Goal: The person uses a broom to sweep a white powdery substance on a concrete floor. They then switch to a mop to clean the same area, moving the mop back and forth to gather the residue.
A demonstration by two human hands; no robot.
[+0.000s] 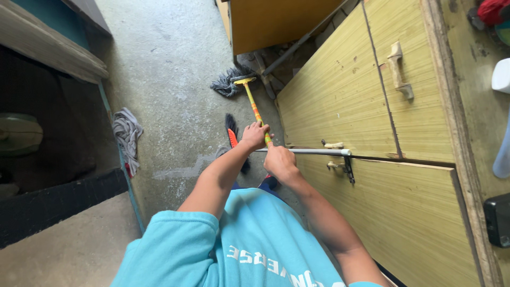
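A mop with a yellow and orange patterned handle (254, 106) reaches away from me across the concrete floor, its grey string head (227, 83) lying near the cabinet's far corner. My left hand (255, 135) is closed around the handle's near part. My right hand (280, 161) is closed just behind it at the handle's end, resting over a thin silver rod (313, 152). That rod runs level to the right and meets the cabinet front. I cannot tell whether the right hand also grips the rod.
Yellow wood-grain cabinet doors (340, 101) with pale handles fill the right side. Under my left arm lies a black-bristled brush (231, 131) with an orange part. A grey rag (127, 135) is heaped by the dark raised threshold (64, 204) on the left.
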